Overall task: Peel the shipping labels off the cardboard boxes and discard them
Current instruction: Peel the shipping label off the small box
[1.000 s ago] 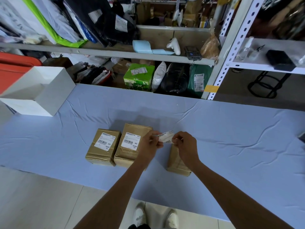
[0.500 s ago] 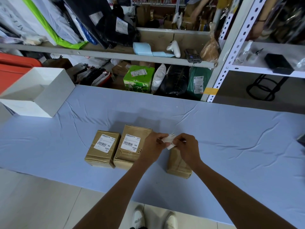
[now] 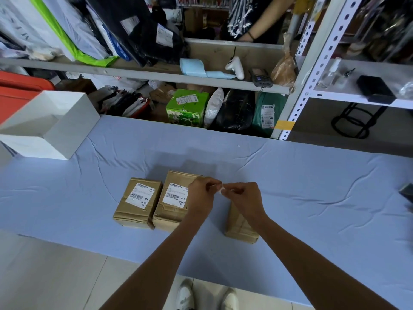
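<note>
The peeled label (image 3: 220, 188) is a small white scrap, bunched up so tightly that I cannot tell which way its long side runs. It is held in the air above the worktop (image 3: 312, 198), over the gap between the middle box (image 3: 173, 211) and the right box (image 3: 240, 223). The left hand (image 3: 201, 195) and the right hand (image 3: 242, 198) meet on it, each with curled fingertips pinching one side of the scrap, knuckles close together.

The right box lies under the right wrist, bare brown cardboard on top, its long axis running away from the person toward the shelf (image 3: 134, 71). The middle box is partly hidden by the left hand. The middle-box label (image 3: 175, 196) is stuck flat on top, barcode up. The left box (image 3: 137, 211) sits just beside it and points the same way, and it carries the left-box label (image 3: 139, 195). A white open bin (image 3: 73, 121) stands well apart at the far left of the blue cloth. Past the worktop's far edge a green carton (image 3: 185, 108) sits below the shelf.
</note>
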Tool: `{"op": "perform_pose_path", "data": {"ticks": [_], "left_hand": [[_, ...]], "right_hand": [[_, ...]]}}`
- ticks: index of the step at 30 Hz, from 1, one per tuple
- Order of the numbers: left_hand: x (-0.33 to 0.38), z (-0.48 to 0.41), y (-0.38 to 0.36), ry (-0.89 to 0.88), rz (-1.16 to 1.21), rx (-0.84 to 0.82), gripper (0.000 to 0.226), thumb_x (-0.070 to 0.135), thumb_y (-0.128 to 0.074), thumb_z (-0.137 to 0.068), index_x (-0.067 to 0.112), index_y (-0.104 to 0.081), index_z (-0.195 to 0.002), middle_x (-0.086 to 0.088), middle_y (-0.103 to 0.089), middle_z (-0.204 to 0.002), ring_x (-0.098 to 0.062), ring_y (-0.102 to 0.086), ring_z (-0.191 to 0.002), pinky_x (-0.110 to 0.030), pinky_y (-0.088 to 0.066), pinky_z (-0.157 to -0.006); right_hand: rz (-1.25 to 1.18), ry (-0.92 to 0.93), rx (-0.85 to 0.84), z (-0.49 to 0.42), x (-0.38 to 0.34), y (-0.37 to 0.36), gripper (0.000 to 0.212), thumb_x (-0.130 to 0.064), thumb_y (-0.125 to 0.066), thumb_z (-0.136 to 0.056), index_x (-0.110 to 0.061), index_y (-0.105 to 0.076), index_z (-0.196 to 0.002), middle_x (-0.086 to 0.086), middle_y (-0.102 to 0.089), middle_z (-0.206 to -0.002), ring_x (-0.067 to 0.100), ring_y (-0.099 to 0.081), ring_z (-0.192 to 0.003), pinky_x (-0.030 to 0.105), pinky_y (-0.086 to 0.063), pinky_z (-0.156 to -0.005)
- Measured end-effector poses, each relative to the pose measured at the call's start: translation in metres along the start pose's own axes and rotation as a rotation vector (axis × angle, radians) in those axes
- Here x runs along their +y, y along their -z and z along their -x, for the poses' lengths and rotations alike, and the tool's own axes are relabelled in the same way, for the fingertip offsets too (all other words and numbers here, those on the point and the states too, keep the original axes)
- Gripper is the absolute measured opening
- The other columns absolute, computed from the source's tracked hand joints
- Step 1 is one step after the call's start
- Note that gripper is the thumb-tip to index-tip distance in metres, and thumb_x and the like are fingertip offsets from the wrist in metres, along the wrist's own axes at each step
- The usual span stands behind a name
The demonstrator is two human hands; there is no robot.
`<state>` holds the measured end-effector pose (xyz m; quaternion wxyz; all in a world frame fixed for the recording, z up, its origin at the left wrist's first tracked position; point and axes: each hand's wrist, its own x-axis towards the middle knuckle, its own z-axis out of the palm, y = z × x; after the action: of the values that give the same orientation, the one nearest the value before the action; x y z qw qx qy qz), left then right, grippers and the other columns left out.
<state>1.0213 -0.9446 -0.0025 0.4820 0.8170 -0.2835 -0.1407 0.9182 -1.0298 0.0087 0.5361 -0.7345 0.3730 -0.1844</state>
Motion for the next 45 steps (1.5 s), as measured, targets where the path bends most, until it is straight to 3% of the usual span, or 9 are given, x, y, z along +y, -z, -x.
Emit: {"op": "perform_pose_path", "data": {"ticks": [3, 8, 14, 21, 28, 33, 38, 41, 45], "left_hand": [[0.002, 0.001, 0.003, -0.028, 0.062, 0.006, 0.006, 0.009, -0.071, -0.08, 0.014, -0.073, -0.08, 0.004, -0.072, -0.078, -0.01, -0.065, -0.072, -0.009, -0.044, -0.066], [0.007, -0.004, -0.001, -0.002, 0.123, -0.071, 0.016, 0.009, -0.071, -0.079, 0.013, -0.072, -0.095, -0.002, -0.073, -0.087, -0.015, -0.068, -0.081, -0.031, -0.055, -0.081], [0.015, -0.009, 0.002, 0.011, 0.176, -0.138, 0.025, 0.002, -0.075, -0.072, 0.014, -0.073, -0.093, 0.009, -0.068, -0.078, 0.001, -0.063, -0.072, -0.023, -0.052, -0.078], [0.018, -0.014, 0.003, -0.005, 0.159, -0.123, 0.015, 0.003, -0.077, -0.072, 0.011, -0.074, -0.085, 0.005, -0.062, -0.084, 0.001, -0.06, -0.067, -0.007, -0.046, -0.064], [0.015, -0.017, 0.007, 0.077, 0.064, -0.085, 0.011, 0.014, -0.075, -0.072, 0.024, -0.07, -0.072, 0.007, -0.068, -0.069, -0.009, -0.063, -0.066, -0.022, -0.045, -0.061], [0.019, -0.019, 0.011, 0.058, 0.052, -0.032, 0.017, 0.02, -0.077, -0.073, 0.022, -0.065, -0.084, 0.004, -0.069, -0.073, -0.012, -0.064, -0.07, -0.027, -0.049, -0.065], [0.019, -0.021, 0.014, 0.017, 0.058, -0.025, 0.011, 0.016, -0.074, -0.075, 0.015, -0.063, -0.077, -0.003, -0.068, -0.066, -0.02, -0.065, -0.065, -0.036, -0.051, -0.061], [0.018, -0.021, 0.013, -0.01, 0.023, -0.059, 0.007, 0.018, -0.072, -0.08, 0.014, -0.07, -0.085, -0.002, -0.072, -0.074, -0.014, -0.066, -0.067, -0.029, -0.053, -0.066], [0.021, -0.022, 0.017, -0.025, 0.031, -0.161, 0.02, 0.02, -0.078, -0.074, 0.013, -0.074, -0.092, 0.0, -0.07, -0.075, 0.006, -0.058, -0.059, -0.005, -0.043, -0.061]], "right_hand": [[0.001, 0.035, 0.006, -0.004, 0.0, 0.002, 0.007, -0.02, -0.078, -0.076, -0.019, -0.079, -0.083, -0.005, -0.074, -0.072, 0.011, -0.069, -0.067, 0.018, -0.051, -0.063], [-0.048, 0.073, 0.053, -0.01, -0.004, 0.009, 0.011, 0.0, -0.071, -0.079, -0.005, -0.072, -0.089, 0.004, -0.072, -0.067, 0.01, -0.069, -0.058, 0.02, -0.055, -0.059], [-0.142, 0.006, 0.101, -0.017, -0.008, 0.013, 0.007, -0.001, -0.075, -0.076, -0.001, -0.072, -0.082, 0.01, -0.072, -0.069, 0.023, -0.071, -0.062, 0.037, -0.06, -0.067], [-0.098, -0.011, 0.1, -0.019, -0.012, 0.006, 0.011, 0.001, -0.072, -0.077, -0.009, -0.077, -0.081, 0.001, -0.072, -0.069, 0.009, -0.069, -0.062, 0.012, -0.051, -0.061], [-0.013, -0.008, 0.032, -0.019, -0.013, 0.0, 0.009, -0.017, -0.079, -0.075, -0.015, -0.078, -0.084, -0.004, -0.074, -0.075, 0.006, -0.069, -0.072, 0.01, -0.048, -0.068], [-0.041, 0.039, 0.055, -0.022, -0.016, -0.003, 0.012, -0.004, -0.073, -0.078, -0.014, -0.078, -0.083, 0.002, -0.075, -0.076, 0.018, -0.07, -0.074, 0.029, -0.056, -0.074], [-0.15, -0.013, 0.062, -0.022, -0.016, -0.003, 0.019, 0.002, -0.07, -0.079, -0.009, -0.067, -0.094, 0.007, -0.074, -0.075, 0.019, -0.071, -0.07, 0.027, -0.058, -0.072], [-0.202, -0.04, 0.082, -0.025, -0.017, -0.002, 0.019, 0.006, -0.07, -0.077, -0.001, -0.063, -0.094, 0.013, -0.072, -0.073, 0.021, -0.072, -0.065, 0.027, -0.058, -0.068], [-0.175, -0.023, 0.079, -0.029, -0.017, 0.0, 0.014, 0.006, -0.072, -0.073, 0.001, -0.069, -0.086, 0.014, -0.071, -0.074, 0.025, -0.071, -0.069, 0.034, -0.059, -0.07]]}}
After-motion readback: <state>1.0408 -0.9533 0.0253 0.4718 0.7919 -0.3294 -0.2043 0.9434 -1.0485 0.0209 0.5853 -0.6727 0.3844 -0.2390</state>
